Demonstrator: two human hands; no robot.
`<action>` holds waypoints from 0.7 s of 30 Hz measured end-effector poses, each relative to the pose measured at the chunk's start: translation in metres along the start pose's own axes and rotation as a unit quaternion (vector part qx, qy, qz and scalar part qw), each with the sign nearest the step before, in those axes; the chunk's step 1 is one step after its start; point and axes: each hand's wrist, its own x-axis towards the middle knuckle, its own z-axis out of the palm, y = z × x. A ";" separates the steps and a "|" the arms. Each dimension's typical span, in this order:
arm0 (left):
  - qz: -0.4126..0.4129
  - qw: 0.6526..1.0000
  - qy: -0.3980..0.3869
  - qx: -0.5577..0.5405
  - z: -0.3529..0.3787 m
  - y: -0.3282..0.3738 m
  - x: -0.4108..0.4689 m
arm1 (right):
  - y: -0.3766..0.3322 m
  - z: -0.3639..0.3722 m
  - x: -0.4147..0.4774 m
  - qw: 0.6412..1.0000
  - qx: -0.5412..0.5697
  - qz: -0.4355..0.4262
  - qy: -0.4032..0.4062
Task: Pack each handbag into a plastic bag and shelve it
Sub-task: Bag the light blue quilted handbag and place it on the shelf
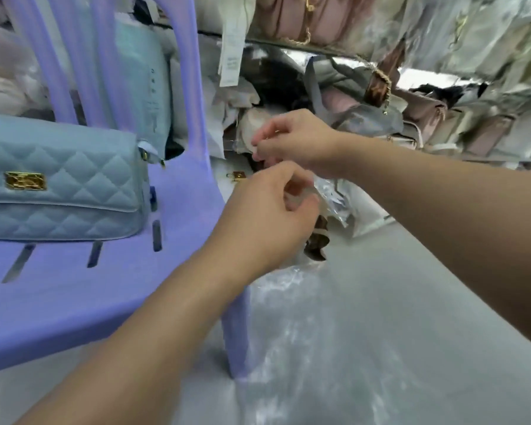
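A purple plastic chair (105,286) carries the blue quilted handbag (74,179) on its seat, near shelves (411,72) of wrapped stock. A clear plastic bag (304,332) hangs limp beside the chair, with the left hand (267,210) and right hand (295,139) each pinching its top edge. The film looks light and slippery, so it probably needs a grip at the mouth. The handbag looks soft but holds its shape, and is likely best lifted by the body.
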 end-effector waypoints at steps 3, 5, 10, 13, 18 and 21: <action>-0.076 0.997 -0.032 -0.010 0.047 -0.009 -0.001 | 0.047 -0.007 -0.024 0.997 -0.065 0.013 -0.037; -0.100 0.993 -0.061 0.028 0.079 -0.025 -0.007 | 0.082 -0.003 -0.039 0.991 -0.111 0.021 -0.067; -0.265 0.940 -0.167 0.133 0.149 -0.094 -0.030 | 0.187 0.034 -0.068 0.949 -0.256 0.103 -0.151; -0.360 0.871 -0.265 0.202 0.181 -0.125 -0.053 | 0.242 0.058 -0.091 0.907 -0.286 0.176 -0.253; -0.373 0.822 -0.358 0.240 0.211 -0.142 -0.063 | 0.295 0.075 -0.103 0.902 -0.052 0.380 -0.199; -0.356 0.838 -0.376 0.170 0.220 -0.135 -0.051 | 0.301 0.076 -0.101 0.877 0.081 0.441 -0.171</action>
